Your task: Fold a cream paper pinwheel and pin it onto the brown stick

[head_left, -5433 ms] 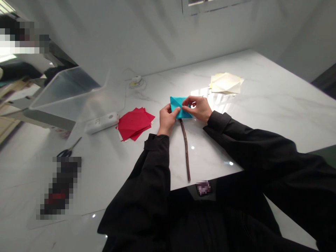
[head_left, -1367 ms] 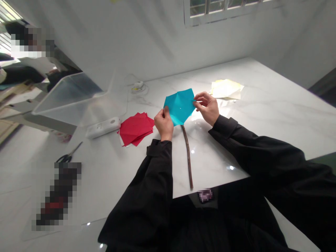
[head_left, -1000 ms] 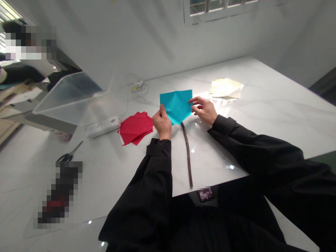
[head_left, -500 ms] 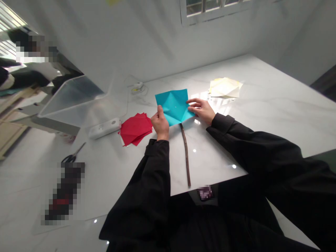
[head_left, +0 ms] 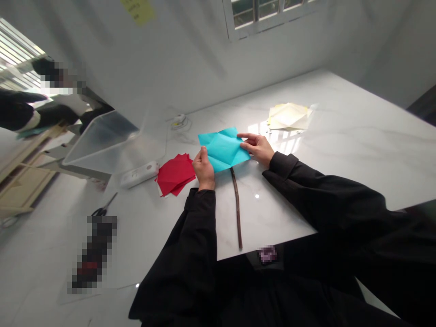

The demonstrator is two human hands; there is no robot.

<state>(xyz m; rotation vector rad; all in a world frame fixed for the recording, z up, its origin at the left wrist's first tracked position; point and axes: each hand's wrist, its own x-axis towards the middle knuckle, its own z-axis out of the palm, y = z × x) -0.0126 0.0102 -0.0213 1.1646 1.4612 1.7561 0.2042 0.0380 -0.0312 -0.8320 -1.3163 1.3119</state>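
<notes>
The square sheet of creased turquoise paper [head_left: 224, 149] has come open and come down. Five seconds ago it was a small folded packet pinched between both hands; a second ago it was held up as an unfolded, kite-like shape; now it lies spread almost flat, low over the white marble counter [head_left: 340, 145], its crease lines showing across the face. The left hand [head_left: 203, 167] grips the near left corner, thumb on top and fingers curled beneath. The right hand [head_left: 257, 146] pinches the right edge with fingers extended along it. So the earlier folds look undone, leaving creases, and the sheet seems ready to be laid down or refolded. The thin brown twig [head_left: 236, 206] runs from under the paper's near edge back toward the person. Left of the paper lie the stack of red paper squares [head_left: 174, 173] and a white oblong device [head_left: 139, 174]; beyond its right side, cream paper sheets [head_left: 289, 116].
</notes>
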